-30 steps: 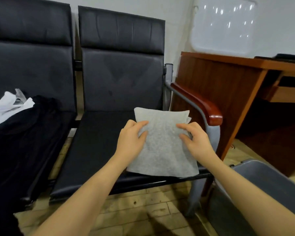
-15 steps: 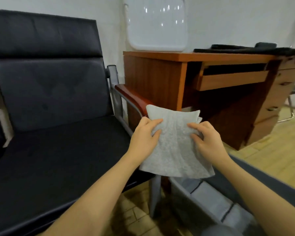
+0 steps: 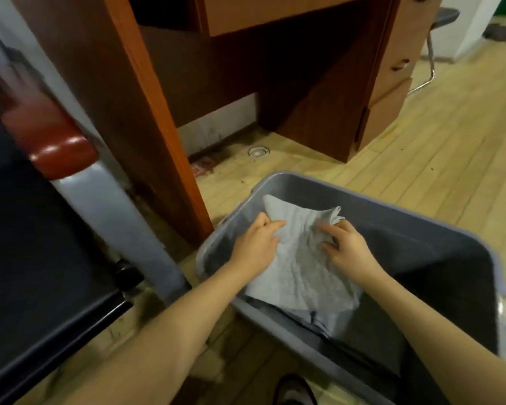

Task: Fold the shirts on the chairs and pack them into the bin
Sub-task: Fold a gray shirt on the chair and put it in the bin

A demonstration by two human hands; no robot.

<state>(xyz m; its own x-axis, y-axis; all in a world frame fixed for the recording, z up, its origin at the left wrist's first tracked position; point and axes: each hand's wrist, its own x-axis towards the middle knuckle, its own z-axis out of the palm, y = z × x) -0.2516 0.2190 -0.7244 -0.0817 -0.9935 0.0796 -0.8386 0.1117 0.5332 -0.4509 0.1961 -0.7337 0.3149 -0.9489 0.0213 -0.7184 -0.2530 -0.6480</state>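
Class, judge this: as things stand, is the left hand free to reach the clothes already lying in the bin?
Probably not: the left hand grips the folded grey shirt, which covers much of the clothes in the bin.

A wooden desk (image 3: 164,83) stands on pale plank flooring (image 3: 450,159).

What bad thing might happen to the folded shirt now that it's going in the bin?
The folded shirt is held only at its top edge by the left hand and right hand, so its loose lower part might unfold on the way down. It hangs near the gray bin's near wall, so it could catch on the rim.
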